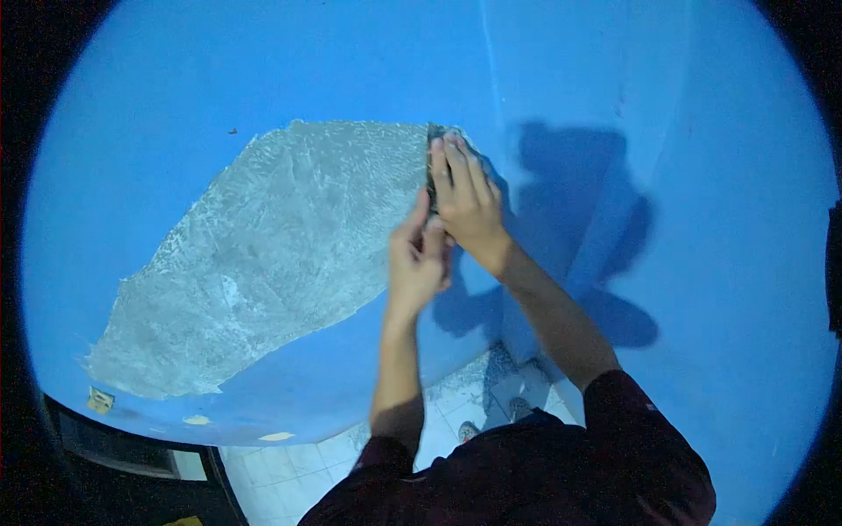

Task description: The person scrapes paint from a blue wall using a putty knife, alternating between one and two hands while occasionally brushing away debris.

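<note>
A broad grey patch of plaster-like filler (pixel 272 237) spreads across the blue wall (pixel 351 61). At its upper right end is a dark flat scraper-like piece (pixel 432 203), mostly covered by my fingers. My right hand (pixel 469 193) presses it to the wall with fingers laid over it, pointing up. My left hand (pixel 419 263) is just below, index finger and thumb at the piece's lower end, other fingers curled in. Its exact kind I cannot tell.
A dark shadow (pixel 570 167) falls on the wall to the right. Small pale marks (pixel 197 420) and a yellowish square piece (pixel 101 400) are low on the left wall. Below are white floor tiles (pixel 298 465) and a dark-framed opening (pixel 132 456).
</note>
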The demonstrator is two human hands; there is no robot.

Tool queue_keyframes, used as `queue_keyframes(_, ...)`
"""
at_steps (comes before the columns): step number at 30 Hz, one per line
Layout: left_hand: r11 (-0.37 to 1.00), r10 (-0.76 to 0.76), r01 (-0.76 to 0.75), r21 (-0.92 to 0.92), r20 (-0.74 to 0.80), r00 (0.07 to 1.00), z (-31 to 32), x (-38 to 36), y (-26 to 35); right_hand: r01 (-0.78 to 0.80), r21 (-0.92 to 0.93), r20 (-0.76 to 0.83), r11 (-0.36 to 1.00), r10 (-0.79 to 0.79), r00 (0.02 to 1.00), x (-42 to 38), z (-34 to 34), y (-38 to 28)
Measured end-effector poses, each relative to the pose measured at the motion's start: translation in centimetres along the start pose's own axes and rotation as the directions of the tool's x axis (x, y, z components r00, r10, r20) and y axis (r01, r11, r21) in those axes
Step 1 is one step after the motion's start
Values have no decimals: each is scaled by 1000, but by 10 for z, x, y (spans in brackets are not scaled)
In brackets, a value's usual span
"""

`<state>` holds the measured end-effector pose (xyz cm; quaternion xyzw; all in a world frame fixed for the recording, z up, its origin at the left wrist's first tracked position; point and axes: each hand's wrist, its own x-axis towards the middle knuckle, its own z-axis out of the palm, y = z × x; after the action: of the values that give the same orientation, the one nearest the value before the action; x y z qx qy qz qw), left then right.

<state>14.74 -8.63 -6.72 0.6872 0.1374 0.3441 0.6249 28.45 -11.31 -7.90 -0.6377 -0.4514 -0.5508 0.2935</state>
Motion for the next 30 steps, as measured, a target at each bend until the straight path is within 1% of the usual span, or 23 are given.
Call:
queue_keyframes(1, 994, 5, -10, 113, 43, 999, -11, 3, 4, -48, -56, 4, 997, 48, 999, 0, 1, -7)
queue_keyframes(3, 981, 40, -57, 187, 93, 995, -26, 7, 12, -100, -16, 5, 995, 100, 995, 0, -4, -15)
queue_keyframes(5, 958, 91, -124, 259, 135, 987, -38, 10, 25, -199, 108, 20, 974, 198, 980, 1, -10, -21)
queue_keyframes(7, 922, -8, -69, 381, 198, 980, -48, 10, 38, -227, 166, 37, 960, 224, 974, -20, -20, -32)
queue_keyframes(9, 917, 11, -90, 388, 204, 979, -53, 19, 42, -204, 252, 124, 946, 178, 976, -51, -30, -37)
queue_keyframes(10, 881, 8, -116, 460, 229, 973, -53, 23, 48, -198, 257, 124, 946, 171, 978, -66, -34, -39)
queue_keyframes(12, 839, -1, -131, 528, 243, 970, -53, 29, 55, -333, 343, 341, 878, 213, 915, -96, -42, -46)
queue_keyframes(13, 802, 40, -204, 561, 291, 956, -50, 32, 57, -329, 351, 345, 877, 206, 916, -106, -44, -51)
queue_keyframes(14, 759, 80, -279, 588, 340, 937, -47, 33, 58, -422, 418, 360, 804, 280, 890, -114, -45, -53)
queue_keyframes(15, 760, 84, -276, 589, 331, 940, -44, 29, 50, -505, 478, 381, 718, 349, 856, -117, -47, -54)
queue_keyframes(16, 802, 104, -252, 542, 290, 951, -39, 21, 39, -498, 484, 381, 719, 340, 860, -118, -50, -54)
queue_keyframes(18, 882, 87, -167, 440, 195, 977, -23, -3, 24, -762, 594, 621, 258, 455, 639, -119, -54, -58)
queue_keyframes(19, 933, 102, -156, 324, 176, 979, -16, -14, 5, -760, 598, 621, 254, 451, 641, -112, -58, -55)
queue_keyframes(20, 969, 114, -144, 201, 156, 981, -9, -22, -13, -817, 556, 690, 152, 464, 556, -100, -68, -49)
queue_keyframes(21, 969, 111, -141, 203, 151, 982, -2, -30, -15, -864, 502, 754, 49, 465, 464, -86, -76, -45)
queue_keyframes(22, 995, 58, -65, 74, 103, 993, 4, -38, -16, -890, 455, 749, 15, 535, 392, -74, -81, -43)
queue_keyframes(23, 998, 0, 4, -61, 61, 998, 9, -43, -17, -741, 550, 486, 385, 574, 659, -73, -71, -33)
queue_keyframes(24, 997, 4, -5, -76, -12, 1000, 12, -44, -20, -491, 509, 187, 707, 466, 865, -71, -60, -20)
queue_keyframes(25, 997, 4, -5, -78, -20, 1000, 12, -45, -13, -394, 404, 183, 826, 349, 919, -55, -63, -12)
queue_keyframes(26, 995, -16, 11, -96, -49, 999, 11, -44, -6, -275, 293, 194, 916, 225, 955, -38, -66, -5)
queue_keyframes(27, 993, -39, 30, -115, -77, 996, 11, -44, 1, -273, 299, 199, 914, 220, 955, -24, -65, -2)
queue_keyframes(29, 994, -47, 36, -104, -107, 993, 11, -37, 8, -81, 306, 178, 948, 27, 984, -4, -59, 1)
queue_keyframes(30, 988, -45, 28, -153, -110, 993, 12, -34, 12, -81, 311, 180, 947, 25, 983, 1, -53, 3)
